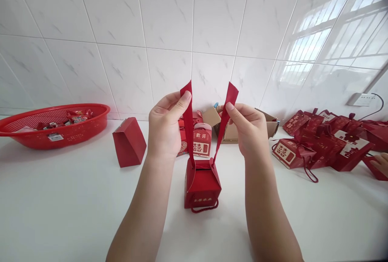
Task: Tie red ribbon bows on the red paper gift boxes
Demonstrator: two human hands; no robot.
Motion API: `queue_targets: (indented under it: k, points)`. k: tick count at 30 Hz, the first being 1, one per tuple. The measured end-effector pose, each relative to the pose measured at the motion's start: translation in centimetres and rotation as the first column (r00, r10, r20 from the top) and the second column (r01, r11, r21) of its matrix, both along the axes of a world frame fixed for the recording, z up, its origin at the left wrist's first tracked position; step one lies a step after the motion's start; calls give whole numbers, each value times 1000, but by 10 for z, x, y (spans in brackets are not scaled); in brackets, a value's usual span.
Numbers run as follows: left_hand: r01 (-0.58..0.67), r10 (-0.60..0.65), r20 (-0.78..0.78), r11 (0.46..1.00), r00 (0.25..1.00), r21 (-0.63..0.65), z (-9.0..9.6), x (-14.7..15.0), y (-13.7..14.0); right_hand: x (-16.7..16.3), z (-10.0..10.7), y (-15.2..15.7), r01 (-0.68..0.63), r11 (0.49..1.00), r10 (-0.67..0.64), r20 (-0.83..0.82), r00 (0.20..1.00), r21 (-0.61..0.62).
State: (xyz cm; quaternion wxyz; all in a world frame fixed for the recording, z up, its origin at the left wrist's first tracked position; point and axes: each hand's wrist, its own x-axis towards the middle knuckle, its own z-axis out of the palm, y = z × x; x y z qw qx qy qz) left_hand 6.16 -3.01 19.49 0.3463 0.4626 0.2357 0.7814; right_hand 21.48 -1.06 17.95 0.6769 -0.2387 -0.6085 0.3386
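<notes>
**White tabletop (75, 209), red box (203, 189) front and centre**

So the left hand (166, 126) has its grip pinched nearly closed, thumb pressing the left ribbon tail (188, 128) against the fingers, and the right hand (251, 128) does the same with the right ribbon tail (224, 120). Box sits upright on the tabletop between the forearms, lettered side facing us. It's plain glossy red, top narrowing in, pale lettering low down. Both tails run lengthwise upward, spreading like a V. Twisted red cord (206, 210) loops along the near bottom edge.
</notes>
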Motion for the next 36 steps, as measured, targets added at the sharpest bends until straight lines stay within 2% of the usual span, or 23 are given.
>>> queue_targets:
  k: [5,10,17,22,26,31,36]
  points:
    - [25,-25,-12,999,1000,33,-1,3,0,-1,1,-5,-126,991,124,-45,991,-47]
    - [81,-77,-85,996,993,44,-4,14,-2,-4,2,-12,-158,985,157,-17,987,-73]
    - [50,-31,-221,995,975,83,-7,23,-6,-8,0,-19,-246,969,247,24,969,-35]
    - [-90,114,-312,992,943,89,-6,22,-7,-7,2,-18,-325,946,322,85,943,20]
    - [-206,253,-415,966,874,157,-6,20,-6,-8,4,-17,-343,937,348,91,933,-65]
    - [-277,428,-508,896,748,348,-7,18,-3,-8,3,-14,-330,925,344,43,938,-186]
    - [-271,521,-527,835,672,480,-9,16,1,-5,1,-10,-341,916,351,10,936,-211]
